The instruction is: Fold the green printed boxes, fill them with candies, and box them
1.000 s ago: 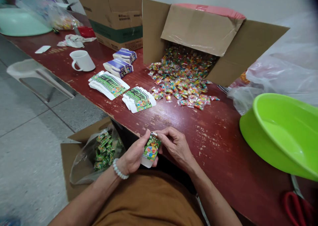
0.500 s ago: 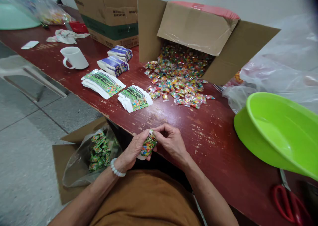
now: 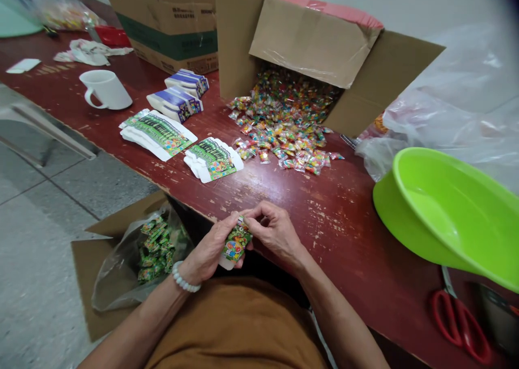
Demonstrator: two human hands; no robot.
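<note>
My left hand (image 3: 216, 243) is wrapped round a small green printed candy box (image 3: 236, 242), with a white flap sticking out at its lower end. At the upper end of the box, my right hand (image 3: 272, 229) pinches its edge between thumb and forefinger. Both hands are just off the table's near edge, over my lap. Beyond them lie two fanned stacks of flat green cartons, a larger one (image 3: 160, 133) and a smaller one (image 3: 213, 159). Wrapped candies (image 3: 298, 142) spill out of a tipped cardboard box (image 3: 312, 44).
Purple-and-white carton bundles (image 3: 175, 103) and a white mug (image 3: 107, 90) stand at the back left. On the right are a lime-green basin (image 3: 385, 206) and red-handled scissors (image 3: 460, 325). Below the table edge, a plastic-lined carton (image 3: 91, 282) holds green packets (image 3: 156, 250).
The view has shifted slightly right. The upper end of the small box looks more closed under my right fingers, and more of its printed face shows.
</note>
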